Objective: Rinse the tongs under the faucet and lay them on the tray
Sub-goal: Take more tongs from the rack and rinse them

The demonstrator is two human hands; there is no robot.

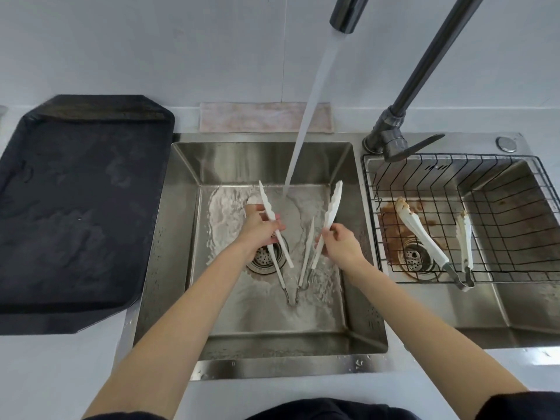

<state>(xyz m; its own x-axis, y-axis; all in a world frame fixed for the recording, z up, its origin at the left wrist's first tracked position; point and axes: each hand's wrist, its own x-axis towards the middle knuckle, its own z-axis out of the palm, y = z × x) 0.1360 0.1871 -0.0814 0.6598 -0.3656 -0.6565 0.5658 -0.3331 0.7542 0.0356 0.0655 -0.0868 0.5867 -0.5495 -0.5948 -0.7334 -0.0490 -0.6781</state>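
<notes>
**Both arms reach forward, hands pinching**

Bare forearms extend ahead and converge slightly. The left hand [260, 227] is curled, fingers and thumb closed in a grip. The right hand [341, 241] sits just beside it, apart, thumb and fingertips pinched together.

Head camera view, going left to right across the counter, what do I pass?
Black tray → left sink basin → left hand → right hand → wire basket holding dirty tongs.
</notes>
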